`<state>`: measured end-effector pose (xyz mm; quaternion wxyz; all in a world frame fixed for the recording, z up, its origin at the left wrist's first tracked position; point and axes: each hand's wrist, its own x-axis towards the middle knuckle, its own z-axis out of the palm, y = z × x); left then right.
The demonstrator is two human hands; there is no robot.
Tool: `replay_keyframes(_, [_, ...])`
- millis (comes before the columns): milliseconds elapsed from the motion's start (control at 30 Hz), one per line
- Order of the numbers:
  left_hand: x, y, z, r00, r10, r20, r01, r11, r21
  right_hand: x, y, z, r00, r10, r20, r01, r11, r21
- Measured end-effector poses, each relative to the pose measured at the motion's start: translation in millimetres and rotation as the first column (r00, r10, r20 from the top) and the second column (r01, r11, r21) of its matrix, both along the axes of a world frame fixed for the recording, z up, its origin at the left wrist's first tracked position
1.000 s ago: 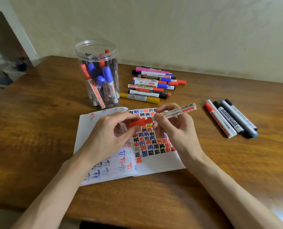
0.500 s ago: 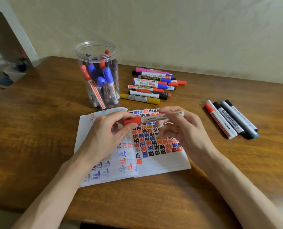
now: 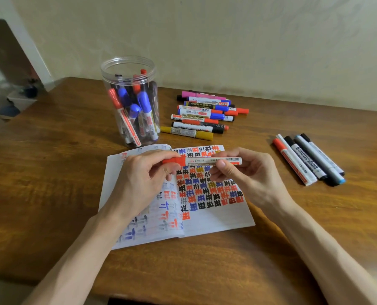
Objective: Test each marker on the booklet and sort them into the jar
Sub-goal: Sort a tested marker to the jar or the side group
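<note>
Hands [image 3: 139, 181] [image 3: 247, 172] | fingers pinching red marker [image 3: 205, 161] level | over booklet [image 3: 216, 216]

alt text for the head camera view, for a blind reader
Two hands hold a red marker level above an open booklet covered in coloured test marks: the left hand grips its red cap, the right hand its white barrel. On the wooden table are a clear jar of markers, a pile of markers and a row of four markers.
</note>
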<state>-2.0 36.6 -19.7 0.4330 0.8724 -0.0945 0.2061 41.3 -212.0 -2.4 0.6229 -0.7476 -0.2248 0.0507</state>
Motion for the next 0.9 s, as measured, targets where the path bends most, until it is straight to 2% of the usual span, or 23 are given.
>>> replay_keyframes(167, [-3.3, -3.2, 1.9, 1.0, -0.01, -0.01, 0.01, 1.0, 0.002, -1.2, 0.5, -1.8, 1.0, 0.002, 0.001, -0.002, 1.0, -0.016])
replay_keyframes(267, [-6.1, -0.5, 3.0, 0.995, -0.058, -0.083, 0.056, 0.998, -0.025, 0.5, -1.2, -1.6, 0.999, 0.023, -0.025, -0.024, 0.999, -0.043])
replay_keyframes(467, [2.4, 5.7, 12.1, 0.983, -0.136, -0.124, 0.098, 0.956, -0.275, 8.5, 2.9, 3.8, 1.0, 0.007, -0.002, -0.007, 1.0, -0.019])
replay_keyframes(667, [15.7, 17.0, 52.1, 0.994, -0.096, 0.045, 0.106, 0.878, -0.468, 15.1, 28.1, 8.9, 1.0, 0.01, 0.017, -0.01, 1.0, -0.016])
replay_keyframes(767, [25.0, 29.8, 83.7, 0.985, 0.061, 0.159, 0.015, 0.899, -0.437, 15.9, 34.2, 9.9, 0.997, -0.002, 0.083, 0.01, 0.996, -0.09])
replay_keyframes(900, [41.3, 53.4, 129.5, 0.88, 0.247, 0.406, -0.064, 0.908, -0.414, 15.9, 31.4, 12.8, 0.995, -0.019, 0.096, 0.029, 0.995, -0.099])
